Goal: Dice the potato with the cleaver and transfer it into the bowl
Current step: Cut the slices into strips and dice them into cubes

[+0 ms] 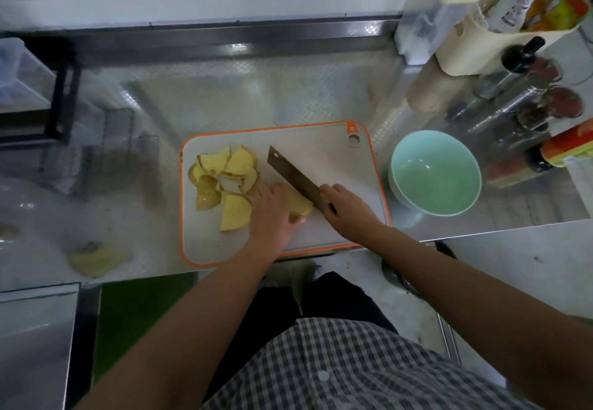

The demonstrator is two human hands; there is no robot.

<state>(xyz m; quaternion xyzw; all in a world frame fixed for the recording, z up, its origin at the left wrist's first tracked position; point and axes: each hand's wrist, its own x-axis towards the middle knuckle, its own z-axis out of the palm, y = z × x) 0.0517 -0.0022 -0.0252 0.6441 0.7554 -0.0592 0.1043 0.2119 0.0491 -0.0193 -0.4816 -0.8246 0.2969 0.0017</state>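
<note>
Head view: the potato chunk (300, 206) sits on the cutting board (321, 149), gripped by the left hand (272, 214) with fingers curled over it, the cleaver (293, 174) — right hand (348, 209) clamped round its handle — edge-down beside it. Rough slabs (224, 178) lie piled just left, none diced; the green bowl (417, 153) alongside holds nothing — transfer not begun.

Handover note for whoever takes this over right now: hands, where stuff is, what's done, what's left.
Left hand holds the potato chunk down on the cutting board.
Right hand grips the handle of the cleaver; the blade sits against the chunk's right side.
Done: a pile of rough slices lies on the board's left part, some with skin on. Nothing is diced.
Left: slice the chunk, dice everything, then move it into the green bowl, which stands empty to the right of the board.
</note>
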